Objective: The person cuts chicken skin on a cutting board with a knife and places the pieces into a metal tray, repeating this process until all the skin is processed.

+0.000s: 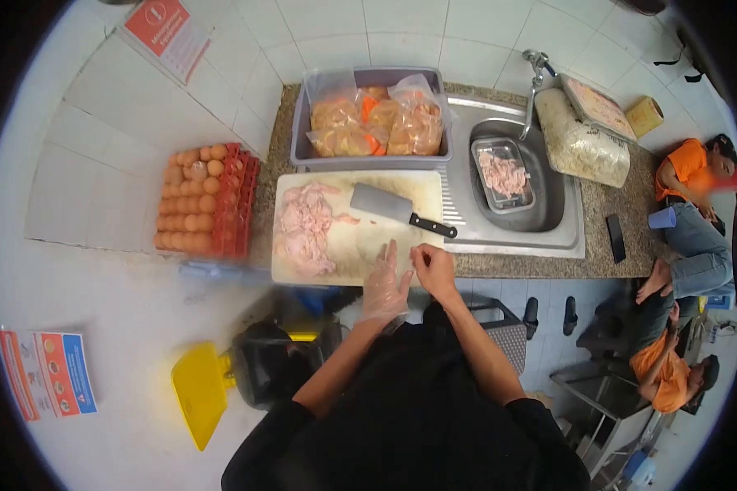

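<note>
My left hand (387,286), in a clear plastic glove, is over the front edge of the white cutting board (360,245), fingers stretched out and holding nothing. Bare and curled closed, my right hand (432,268) is just right of it; what its fingers pinch, if anything, is too small to make out. A cleaver (382,201) lies across the board, its black handle pointing right over the board's edge. Pale raw meat pieces (303,229) are piled on the board's left side.
Behind the board stands a grey tub (299,135) of bagged food. Trays of eggs (190,200) are at the left. The sink (549,221) holds a container of meat (504,174). A phone (615,238) lies on the counter. Two people in orange are at the right.
</note>
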Tool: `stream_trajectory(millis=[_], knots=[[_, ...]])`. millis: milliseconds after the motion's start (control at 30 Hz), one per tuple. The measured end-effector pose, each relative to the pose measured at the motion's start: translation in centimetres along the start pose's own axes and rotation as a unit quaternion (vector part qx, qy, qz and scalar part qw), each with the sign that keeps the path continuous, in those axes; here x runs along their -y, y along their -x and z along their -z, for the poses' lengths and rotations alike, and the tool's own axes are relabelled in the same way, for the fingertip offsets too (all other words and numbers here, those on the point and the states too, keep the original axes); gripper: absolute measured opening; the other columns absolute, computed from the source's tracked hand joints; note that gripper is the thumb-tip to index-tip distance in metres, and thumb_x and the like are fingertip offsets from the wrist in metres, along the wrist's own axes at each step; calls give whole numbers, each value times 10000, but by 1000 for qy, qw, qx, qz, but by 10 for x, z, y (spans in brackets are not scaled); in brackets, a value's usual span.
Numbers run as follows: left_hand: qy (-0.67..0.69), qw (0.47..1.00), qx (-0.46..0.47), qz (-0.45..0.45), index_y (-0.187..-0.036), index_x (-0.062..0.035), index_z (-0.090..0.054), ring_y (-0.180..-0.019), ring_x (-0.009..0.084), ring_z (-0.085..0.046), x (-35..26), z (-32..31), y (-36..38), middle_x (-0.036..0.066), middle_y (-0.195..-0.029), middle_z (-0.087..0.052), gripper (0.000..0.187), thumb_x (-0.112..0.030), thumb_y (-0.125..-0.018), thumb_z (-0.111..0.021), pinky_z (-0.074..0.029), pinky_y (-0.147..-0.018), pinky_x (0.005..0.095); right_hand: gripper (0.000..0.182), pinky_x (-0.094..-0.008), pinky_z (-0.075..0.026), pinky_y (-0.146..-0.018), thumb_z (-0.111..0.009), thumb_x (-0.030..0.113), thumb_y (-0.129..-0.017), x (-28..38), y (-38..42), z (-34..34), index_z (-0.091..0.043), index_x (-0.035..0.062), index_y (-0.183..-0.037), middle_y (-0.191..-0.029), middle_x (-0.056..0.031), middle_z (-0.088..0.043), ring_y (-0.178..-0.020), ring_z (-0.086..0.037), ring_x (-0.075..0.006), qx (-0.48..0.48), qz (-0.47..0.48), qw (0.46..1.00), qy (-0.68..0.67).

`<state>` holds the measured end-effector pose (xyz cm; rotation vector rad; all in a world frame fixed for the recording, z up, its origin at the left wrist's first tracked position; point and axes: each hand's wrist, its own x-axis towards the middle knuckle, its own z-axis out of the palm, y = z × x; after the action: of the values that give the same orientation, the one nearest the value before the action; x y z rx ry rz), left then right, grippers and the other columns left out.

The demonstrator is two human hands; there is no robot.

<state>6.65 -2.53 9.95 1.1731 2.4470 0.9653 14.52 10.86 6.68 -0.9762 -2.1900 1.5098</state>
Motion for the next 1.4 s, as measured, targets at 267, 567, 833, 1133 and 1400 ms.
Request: stream_trajectory(millis=[267,567,833,1133,1400], knots=[[-93,984,102,-112,-1573,-209,-388,-1329,522,-424,12,41,-4,244,-1595,-317,777,-352,-885,-719,-379,-1091,576,405,-288,-481,-571,-620,324,-1017,41,-14,5,-733,-44,-894,-700,-84,-697,-595,-607,-122,66,-119,988,-68],[-10,989,137,-60,-1600,-128,-313,-1411,553,-318,24,45,1,277,-1661,-157,796,-326,-921,-680,-289,-1152,611,240,-314,-477,-584,-662,174,-973,17,-51,-15,-729,-31,-868,-667,-104,-687,-591,-598,-125,9,-28,998,49],[-89,988,123,32,-1630,-92,-214,-1482,586,-152,19,65,-9,283,-1683,-51,823,-472,-985,-554,-172,-1173,679,464,-394,-519,-644,-565,412,-1009,60,-79,-29,-741,7,-867,-667,-148,-664,-642,-665,-246,86,-102,986,98],[-33,989,132,55,-1613,-75,-269,-1459,613,-173,13,42,8,285,-1666,-130,781,-451,-987,-545,-175,-1176,675,409,-436,-508,-667,-512,307,-1057,39,-59,-21,-681,-21,-880,-752,-235,-645,-687,-630,-362,230,101,960,123],[-109,943,197,-245,-1605,-41,-226,-1417,563,-345,2,75,58,248,-1595,-361,860,-129,-871,-666,-132,-1216,646,238,-524,-529,-815,-553,181,-986,24,-59,-51,-720,37,-899,-881,-263,-683,-867,-659,-465,58,51,973,219]])
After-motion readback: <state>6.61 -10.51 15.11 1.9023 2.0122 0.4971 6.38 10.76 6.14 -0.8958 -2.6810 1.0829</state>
